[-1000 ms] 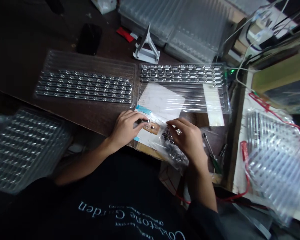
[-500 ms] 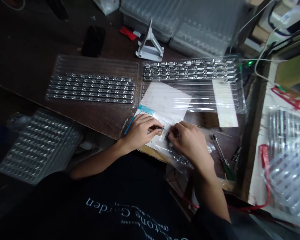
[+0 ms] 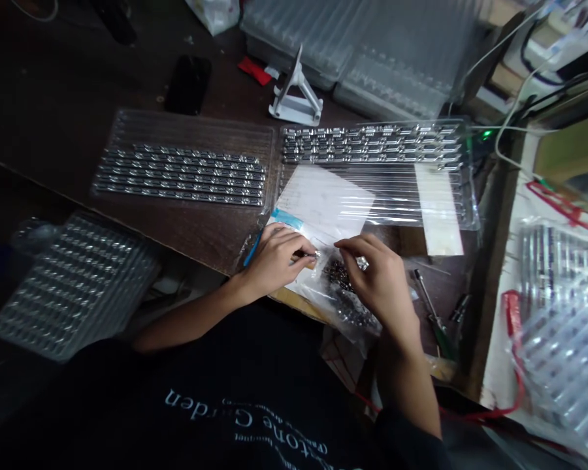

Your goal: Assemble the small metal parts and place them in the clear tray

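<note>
My left hand [image 3: 277, 258] is closed, pinching a small metal connector [image 3: 316, 254] whose shiny end pokes out past the fingertips. It rests over a white sheet [image 3: 323, 196] with blue tape at its left edge. To its right, my right hand [image 3: 379, 267] has thumb and forefinger drawn together; whatever they may grip is too small to make out. Under that hand lies a heap of small dark metal parts [image 3: 340, 274] on a clear plastic bag [image 3: 323, 307]. The hands are apart from each other.
Behind stand clear trays with rows of connectors, one at left [image 3: 186, 176] and one at right [image 3: 372, 143]. A green-handled screwdriver [image 3: 431, 307] lies at right. Further back are a phone [image 3: 188, 85] and a white stand [image 3: 296, 104]. Stacked trays [image 3: 68, 281] sit lower left.
My right hand has lifted off the heap of small parts, its fingertips rising toward the white sheet. The heap shows more now. My left hand still pinches the connector.
</note>
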Action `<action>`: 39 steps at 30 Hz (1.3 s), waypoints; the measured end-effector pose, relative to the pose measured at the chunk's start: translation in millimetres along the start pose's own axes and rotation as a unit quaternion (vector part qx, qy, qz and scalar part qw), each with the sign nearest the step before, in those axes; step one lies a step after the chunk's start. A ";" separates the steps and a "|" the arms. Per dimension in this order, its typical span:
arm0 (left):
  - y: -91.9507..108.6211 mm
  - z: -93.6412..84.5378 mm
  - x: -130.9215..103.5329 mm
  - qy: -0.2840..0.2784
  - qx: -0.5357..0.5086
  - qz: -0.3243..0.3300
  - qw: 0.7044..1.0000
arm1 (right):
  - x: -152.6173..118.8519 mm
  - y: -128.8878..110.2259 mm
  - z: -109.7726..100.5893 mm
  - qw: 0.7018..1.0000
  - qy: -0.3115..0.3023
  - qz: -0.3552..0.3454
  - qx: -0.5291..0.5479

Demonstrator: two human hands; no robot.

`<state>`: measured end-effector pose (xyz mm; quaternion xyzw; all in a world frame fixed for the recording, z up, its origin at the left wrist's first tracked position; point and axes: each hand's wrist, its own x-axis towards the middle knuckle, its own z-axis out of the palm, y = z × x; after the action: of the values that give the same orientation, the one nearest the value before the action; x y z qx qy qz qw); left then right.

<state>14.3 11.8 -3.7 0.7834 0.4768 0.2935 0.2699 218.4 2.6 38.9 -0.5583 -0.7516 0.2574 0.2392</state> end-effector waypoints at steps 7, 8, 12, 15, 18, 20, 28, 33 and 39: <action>1.8 -2.1 -2.2 0.000 -0.011 0.007 1.000 | 2.1 -0.6 13.8 0.999 -0.005 0.011 -0.042; 1.6 -3.2 -2.7 0.011 -0.020 0.020 1.000 | 3.0 -1.7 16.2 0.999 -0.001 0.018 -0.051; 0.0 -13.9 -5.3 0.083 -0.046 0.039 0.995 | 7.5 -6.0 26.5 0.999 -0.036 -0.011 -0.019; -1.4 -25.4 -8.5 0.119 -0.031 0.028 0.992 | 8.3 -9.5 34.2 0.993 -0.090 -0.073 -0.019; -4.6 -34.2 -12.9 0.107 -0.024 0.011 0.994 | 5.6 -13.3 39.7 0.982 -0.105 -0.108 -0.110; -9.4 -39.6 -14.9 0.093 -0.038 -0.006 0.995 | 3.6 -15.3 42.1 0.974 -0.106 -0.123 -0.157; -55.7 -92.5 43.8 0.101 0.043 0.016 0.994 | 3.3 -14.0 29.0 0.978 -0.089 -0.141 -0.128; -86.2 -105.3 106.9 0.101 0.051 -0.006 0.993 | -2.3 -4.0 -5.0 0.990 -0.027 -0.112 -0.075; -104.7 -107.9 110.9 0.038 0.105 -0.014 0.994 | -10.9 6.1 -25.0 0.991 -0.078 -0.074 -0.074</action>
<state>-83.4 169.5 18.7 0.7888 0.5259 0.2675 0.1719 241.8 -3.5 53.0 -0.4957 -0.8242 0.2252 0.1559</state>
